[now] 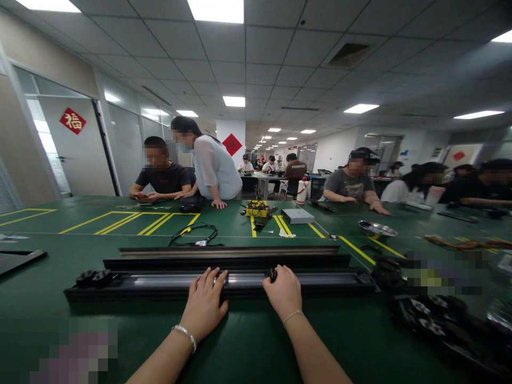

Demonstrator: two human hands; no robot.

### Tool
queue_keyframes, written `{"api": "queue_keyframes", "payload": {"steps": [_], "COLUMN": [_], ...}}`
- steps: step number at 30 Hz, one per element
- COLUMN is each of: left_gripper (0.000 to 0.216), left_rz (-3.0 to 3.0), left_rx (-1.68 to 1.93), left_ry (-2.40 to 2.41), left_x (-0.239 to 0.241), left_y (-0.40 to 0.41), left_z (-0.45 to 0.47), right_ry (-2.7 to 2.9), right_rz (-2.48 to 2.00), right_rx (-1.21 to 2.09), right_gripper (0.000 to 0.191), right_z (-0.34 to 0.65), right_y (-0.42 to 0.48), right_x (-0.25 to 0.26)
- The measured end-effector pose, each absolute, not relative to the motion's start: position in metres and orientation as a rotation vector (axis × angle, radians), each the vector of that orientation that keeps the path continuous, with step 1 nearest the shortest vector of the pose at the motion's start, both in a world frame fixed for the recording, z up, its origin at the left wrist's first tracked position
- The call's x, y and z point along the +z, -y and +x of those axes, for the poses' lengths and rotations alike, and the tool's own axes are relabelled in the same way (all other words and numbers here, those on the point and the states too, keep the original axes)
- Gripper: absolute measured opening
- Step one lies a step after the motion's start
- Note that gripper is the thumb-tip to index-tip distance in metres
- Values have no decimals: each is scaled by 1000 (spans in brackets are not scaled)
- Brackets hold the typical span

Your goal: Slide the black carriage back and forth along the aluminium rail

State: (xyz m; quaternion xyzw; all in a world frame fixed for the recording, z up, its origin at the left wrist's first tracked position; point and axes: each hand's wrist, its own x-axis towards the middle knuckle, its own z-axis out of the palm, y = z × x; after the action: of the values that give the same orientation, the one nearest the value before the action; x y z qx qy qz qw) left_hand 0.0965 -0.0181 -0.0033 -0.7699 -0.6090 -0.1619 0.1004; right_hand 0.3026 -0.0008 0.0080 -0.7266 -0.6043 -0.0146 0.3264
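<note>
A long black metal rail (328,280) with a shiny strip along its channel lies across the green table in front of me. My left hand (205,303) rests on the middle of it, fingers stretched forward over the strip; a small part by the fingertips is mostly hidden. To its right, my right hand (283,290) is closed around a small black piece (272,274), held at the rail; its kind I cannot make out. At the rail's left end sit black fittings (94,278). Behind it lies another black bar (152,263), parallel to it.
Black parts (428,314) crowd the right side, near a metal bowl (378,229). Farther back are a looped cable (194,233), a yellow item (256,208) and a grey box (297,216). Several people sit or stand around the table, one leaning a hand (218,204) on it.
</note>
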Motion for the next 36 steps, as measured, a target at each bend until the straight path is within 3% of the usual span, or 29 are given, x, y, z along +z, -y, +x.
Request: {"api": "queue_keyframes", "payload": {"steps": [36], "left_gripper": [60], "left_rz": [-2284], "left_rx": [-452], "left_ry": [1809], "left_x": [-1], "left_y": [19], "left_z": [96], "right_ry": [1545], "right_rz": [-1921], "right_rx": [-84], "right_gripper": [35], "right_z": [306], "right_y": [2], "right_x": [7]}}
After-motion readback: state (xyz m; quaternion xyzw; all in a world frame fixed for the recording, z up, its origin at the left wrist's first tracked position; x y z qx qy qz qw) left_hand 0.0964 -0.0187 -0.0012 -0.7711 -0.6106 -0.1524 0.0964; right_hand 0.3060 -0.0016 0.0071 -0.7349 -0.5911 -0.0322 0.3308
